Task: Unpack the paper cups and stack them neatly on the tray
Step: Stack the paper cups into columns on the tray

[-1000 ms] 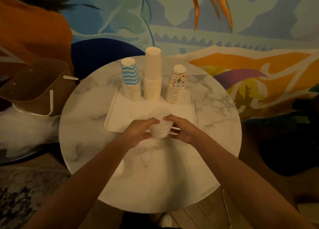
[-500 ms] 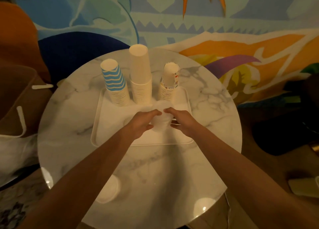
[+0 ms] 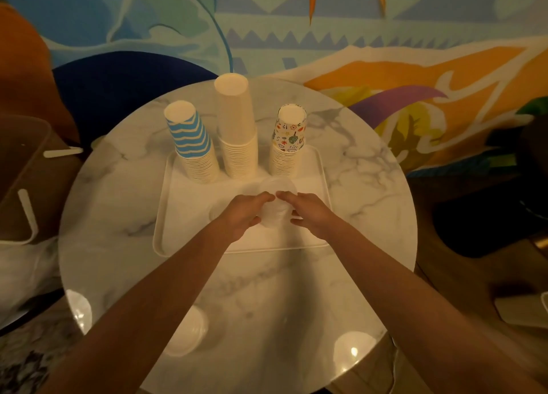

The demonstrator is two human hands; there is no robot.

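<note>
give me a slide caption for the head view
Left hand and right hand hold pale cups over the tray, three upturned cup stacks behind.

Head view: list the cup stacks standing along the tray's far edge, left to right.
blue wavy-striped cup stack → plain white cup stack → colourful patterned cup stack

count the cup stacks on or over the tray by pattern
blue wavy-striped stack: 1
plain white stack: 1
stack with small colourful drawings: 1
pale translucent stack held between left hand and right hand: 1
total: 4
</note>
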